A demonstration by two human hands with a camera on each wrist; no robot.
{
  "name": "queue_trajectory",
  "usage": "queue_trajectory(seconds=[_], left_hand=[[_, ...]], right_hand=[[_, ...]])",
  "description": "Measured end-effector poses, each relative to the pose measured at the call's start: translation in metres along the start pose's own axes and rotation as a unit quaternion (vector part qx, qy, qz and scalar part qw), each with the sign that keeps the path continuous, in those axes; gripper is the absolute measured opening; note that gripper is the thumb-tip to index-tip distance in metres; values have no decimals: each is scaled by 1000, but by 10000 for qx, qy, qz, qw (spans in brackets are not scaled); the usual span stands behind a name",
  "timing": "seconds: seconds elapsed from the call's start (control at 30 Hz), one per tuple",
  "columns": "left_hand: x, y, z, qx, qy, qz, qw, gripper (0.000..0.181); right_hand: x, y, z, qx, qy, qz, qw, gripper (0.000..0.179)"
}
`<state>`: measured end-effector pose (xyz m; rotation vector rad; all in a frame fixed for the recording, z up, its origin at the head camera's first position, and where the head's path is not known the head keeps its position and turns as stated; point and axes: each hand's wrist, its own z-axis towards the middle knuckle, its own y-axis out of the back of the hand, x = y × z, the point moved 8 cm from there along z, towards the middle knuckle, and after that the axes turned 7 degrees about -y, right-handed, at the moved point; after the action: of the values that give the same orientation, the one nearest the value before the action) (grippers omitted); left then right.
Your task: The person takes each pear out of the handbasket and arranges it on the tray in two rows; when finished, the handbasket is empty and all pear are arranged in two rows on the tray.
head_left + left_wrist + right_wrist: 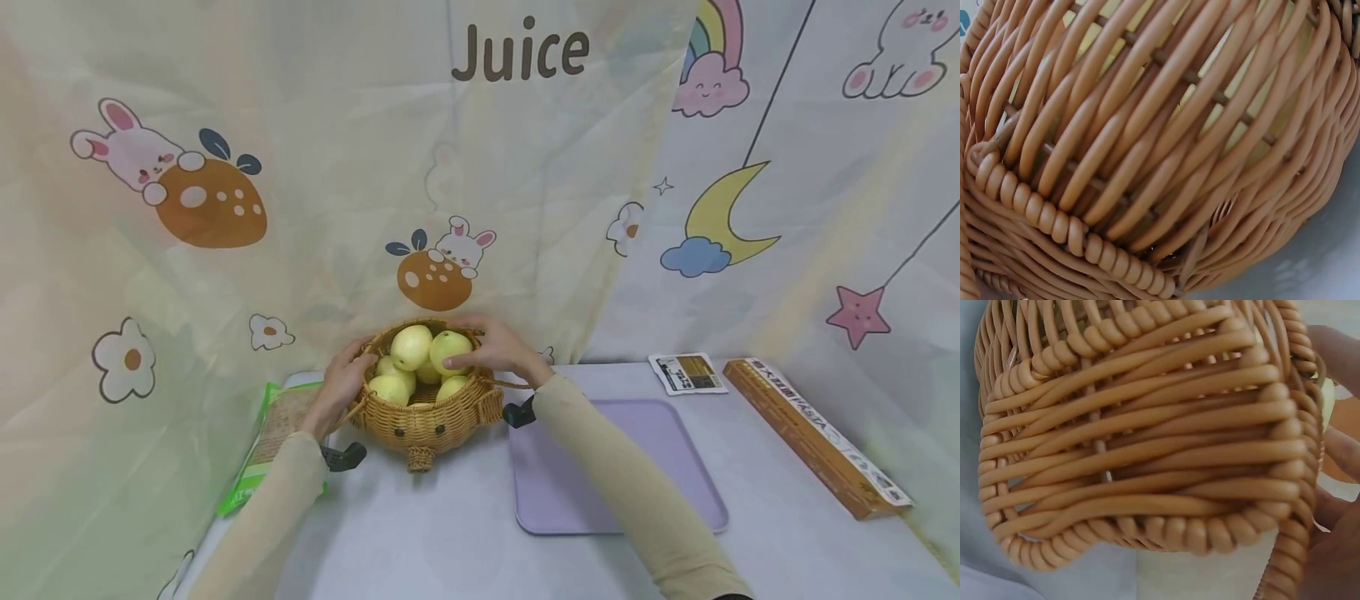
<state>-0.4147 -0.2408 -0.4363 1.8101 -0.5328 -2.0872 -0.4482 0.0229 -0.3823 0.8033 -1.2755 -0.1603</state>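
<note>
A brown wicker basket (pixel 420 425) with an animal face, eyes and a snout at its front stands near the back of the table. Several pale yellow-green round fruits (pixel 412 347), apples or pears, are piled inside it. My left hand (pixel 341 387) grips the left rim, its thumb over the edge. On the right rim my right hand (pixel 498 346) holds the basket, fingers behind and thumb against a fruit (pixel 451 351). The left wrist view is filled by the basket's woven side (pixel 1147 125). In the right wrist view, a woven ear (pixel 1147 456) hides part of the right hand (pixel 1338 550).
A lilac tray (pixel 615 500) lies right of the basket, under the right forearm. A green-edged packet (pixel 281 425) is at the left, partly behind the left arm. Farther right are a small packet (pixel 687 374) and a long pasta box (pixel 817 437). Printed cloth hangs behind.
</note>
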Motion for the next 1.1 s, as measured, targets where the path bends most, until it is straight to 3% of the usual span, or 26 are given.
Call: queue_trajectory(seconds=[0.23, 0.37, 0.43, 0.53, 0.63, 0.87, 1.0, 1.1], left_hand=[[-2, 0, -1, -78, -43, 140, 9999, 53], [-10, 4, -5, -485, -189, 583, 9969, 54], [-16, 8, -7, -865, -308, 905, 9917, 53], [-24, 15, -12, -1517, -433, 1506, 9759, 50], [-26, 18, -16, -1780, -312, 1866, 9657, 49], [-24, 15, -20, -1231, 463, 1961, 9717, 61], [-25, 14, -21, -982, 774, 2265, 9660, 66], [-30, 14, -21, -1071, 716, 2493, 9598, 57]], right_hand=[[-8, -5, 2, -61, -144, -215, 9996, 76], [-10, -8, 5, -86, -93, -445, 9989, 79], [-10, -8, 5, -96, -90, -526, 9985, 81], [-8, -9, 5, -99, -112, -584, 9982, 82], [-7, -9, 6, -118, -122, -647, 9978, 80], [-6, -10, 6, -133, -153, -599, 9980, 78], [-4, -10, 4, -153, -140, -555, 9982, 77], [-3, -8, 2, -216, -79, -571, 9981, 76]])
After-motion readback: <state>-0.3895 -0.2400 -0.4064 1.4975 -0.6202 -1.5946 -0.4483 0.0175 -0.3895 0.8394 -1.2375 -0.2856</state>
